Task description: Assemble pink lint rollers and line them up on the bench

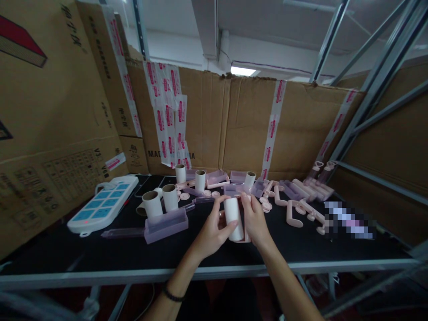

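Note:
My left hand is wrapped round a smooth white tube just above the front middle of the black tabletop. Its thumb presses on the tube's near side. Close beside it, my right hand grips a pale pink plastic piece, largely hidden behind the tube and fingers. The tube lies against this piece; whether it sits inside it I cannot tell. Beyond my hands stand a white cardboard tube and translucent purple trays. Pink curved holders lie to the right.
At left are a white power strip, a purple box and more tubes. Small pink discs lie right of centre. Cardboard walls close off the back and left. A metal rail edges the front.

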`<state>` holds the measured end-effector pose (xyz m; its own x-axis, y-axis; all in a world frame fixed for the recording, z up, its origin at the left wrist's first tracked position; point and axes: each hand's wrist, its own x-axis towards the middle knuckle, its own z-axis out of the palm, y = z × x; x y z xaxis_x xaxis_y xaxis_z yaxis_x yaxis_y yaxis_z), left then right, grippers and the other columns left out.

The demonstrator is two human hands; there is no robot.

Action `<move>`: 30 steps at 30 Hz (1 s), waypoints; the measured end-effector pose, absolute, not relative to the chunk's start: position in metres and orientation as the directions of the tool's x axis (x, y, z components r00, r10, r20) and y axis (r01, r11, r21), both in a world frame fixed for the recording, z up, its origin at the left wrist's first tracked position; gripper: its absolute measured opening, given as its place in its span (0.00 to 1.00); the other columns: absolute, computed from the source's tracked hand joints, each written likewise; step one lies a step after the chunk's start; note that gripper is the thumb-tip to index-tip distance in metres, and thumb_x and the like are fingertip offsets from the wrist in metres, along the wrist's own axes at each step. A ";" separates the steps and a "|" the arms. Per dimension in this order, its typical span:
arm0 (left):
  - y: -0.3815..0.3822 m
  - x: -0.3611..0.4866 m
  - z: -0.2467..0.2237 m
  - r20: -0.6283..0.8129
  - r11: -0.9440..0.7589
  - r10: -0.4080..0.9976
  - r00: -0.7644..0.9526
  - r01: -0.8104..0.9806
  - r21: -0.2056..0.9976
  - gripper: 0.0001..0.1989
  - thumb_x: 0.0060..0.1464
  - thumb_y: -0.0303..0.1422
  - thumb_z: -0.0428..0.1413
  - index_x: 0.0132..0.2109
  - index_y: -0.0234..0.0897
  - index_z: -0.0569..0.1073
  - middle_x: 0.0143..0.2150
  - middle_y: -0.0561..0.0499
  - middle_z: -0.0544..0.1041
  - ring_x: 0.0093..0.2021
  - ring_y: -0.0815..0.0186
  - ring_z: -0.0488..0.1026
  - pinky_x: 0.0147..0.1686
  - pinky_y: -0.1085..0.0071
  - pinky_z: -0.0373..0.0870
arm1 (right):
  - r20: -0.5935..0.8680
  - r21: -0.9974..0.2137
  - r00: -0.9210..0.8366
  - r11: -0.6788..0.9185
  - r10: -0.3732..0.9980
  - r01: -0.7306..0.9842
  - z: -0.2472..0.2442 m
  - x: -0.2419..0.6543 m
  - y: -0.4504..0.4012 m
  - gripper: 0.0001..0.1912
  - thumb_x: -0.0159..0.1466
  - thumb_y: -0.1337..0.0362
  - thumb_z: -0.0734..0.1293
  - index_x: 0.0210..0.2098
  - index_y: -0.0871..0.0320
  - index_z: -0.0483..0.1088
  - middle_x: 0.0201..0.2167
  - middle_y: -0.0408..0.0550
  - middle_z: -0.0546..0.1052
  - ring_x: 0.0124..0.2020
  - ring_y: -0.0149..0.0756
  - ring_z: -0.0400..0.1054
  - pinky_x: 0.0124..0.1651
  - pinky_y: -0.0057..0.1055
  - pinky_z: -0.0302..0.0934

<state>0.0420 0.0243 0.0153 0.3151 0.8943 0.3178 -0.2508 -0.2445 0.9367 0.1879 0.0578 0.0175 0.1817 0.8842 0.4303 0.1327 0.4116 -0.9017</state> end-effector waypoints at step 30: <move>0.014 0.040 0.024 0.391 -0.391 0.867 0.309 -0.066 0.918 0.32 0.55 0.28 0.61 0.66 0.44 0.65 0.52 0.43 0.78 0.45 0.55 0.78 0.47 0.62 0.75 | 0.419 -0.904 0.080 0.407 0.905 0.128 0.017 0.184 0.048 0.17 0.68 0.50 0.61 0.40 0.55 0.73 0.34 0.45 0.77 0.36 0.38 0.70 0.40 0.31 0.62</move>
